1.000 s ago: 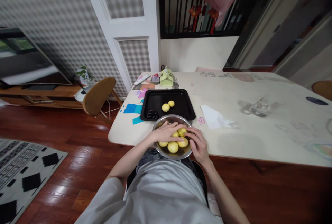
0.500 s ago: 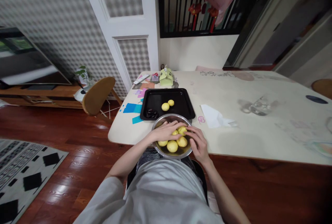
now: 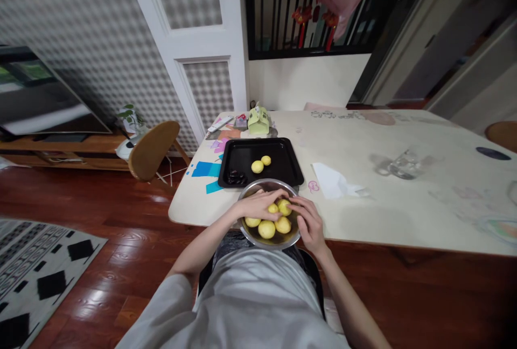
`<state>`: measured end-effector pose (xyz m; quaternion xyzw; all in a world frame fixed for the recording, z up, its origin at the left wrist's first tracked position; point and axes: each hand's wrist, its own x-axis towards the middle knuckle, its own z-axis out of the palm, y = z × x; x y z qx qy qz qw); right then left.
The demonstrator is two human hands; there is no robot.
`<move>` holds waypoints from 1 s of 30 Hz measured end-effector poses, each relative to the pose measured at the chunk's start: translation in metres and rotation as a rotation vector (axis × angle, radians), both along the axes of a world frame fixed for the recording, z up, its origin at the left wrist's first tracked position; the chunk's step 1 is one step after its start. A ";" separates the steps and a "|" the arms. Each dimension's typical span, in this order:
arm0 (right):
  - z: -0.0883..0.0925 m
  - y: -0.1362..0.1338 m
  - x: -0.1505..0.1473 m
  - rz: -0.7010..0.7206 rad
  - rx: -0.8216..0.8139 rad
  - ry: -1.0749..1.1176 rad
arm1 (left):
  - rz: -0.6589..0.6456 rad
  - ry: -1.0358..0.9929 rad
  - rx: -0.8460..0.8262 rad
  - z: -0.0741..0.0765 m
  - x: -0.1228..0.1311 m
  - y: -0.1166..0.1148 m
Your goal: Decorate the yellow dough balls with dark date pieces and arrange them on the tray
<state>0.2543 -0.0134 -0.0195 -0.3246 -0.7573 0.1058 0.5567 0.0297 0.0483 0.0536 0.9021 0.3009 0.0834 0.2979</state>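
Note:
A round steel bowl [image 3: 270, 244] holds several yellow lemons [image 3: 266, 229] close in front of my body, at the table's near edge. My left hand [image 3: 258, 206] reaches over it from the left, its fingers curved round the far side of a lemon [image 3: 284, 208] and its thumb on the near side. From the right, my right hand [image 3: 309, 222] leans in at the rim; its fingers are stretched and apart, the tips touching the same lemon. The left hand covers part of the bowl's contents. Behind the bowl lies a black tray [image 3: 278, 149] with two lemons [image 3: 257, 167] and a small dark glossy heap [image 3: 236, 177].
On the white table [image 3: 404, 214] a crumpled white tissue [image 3: 333, 182] lies right of the tray, and a clear glass [image 3: 405, 166] farther right. A light green box [image 3: 258, 121] and a white remote [image 3: 220, 124] are at the back left. A wooden chair [image 3: 154, 151] stands left.
Both hands stay at the bowl. My left fingers bend a little more over the lemons, and the lemons shift slightly. The tray has not moved.

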 end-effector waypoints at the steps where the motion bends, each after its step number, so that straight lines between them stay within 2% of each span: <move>1: 0.000 0.000 0.000 0.000 0.001 0.002 | -0.010 0.004 0.012 0.000 0.000 0.000; 8: 0.000 0.000 0.000 -0.006 0.018 -0.017 | -0.019 0.078 0.050 0.002 0.003 -0.003; 20: 0.003 0.000 -0.002 -0.055 0.034 -0.011 | 0.054 -0.026 0.054 0.004 0.006 -0.023; 25: 0.002 -0.001 -0.002 -0.090 0.026 -0.003 | 0.009 -0.313 -0.030 0.009 -0.001 -0.014; 30: 0.001 -0.001 -0.002 -0.084 0.019 -0.010 | 0.045 -0.517 -0.169 0.003 -0.008 0.003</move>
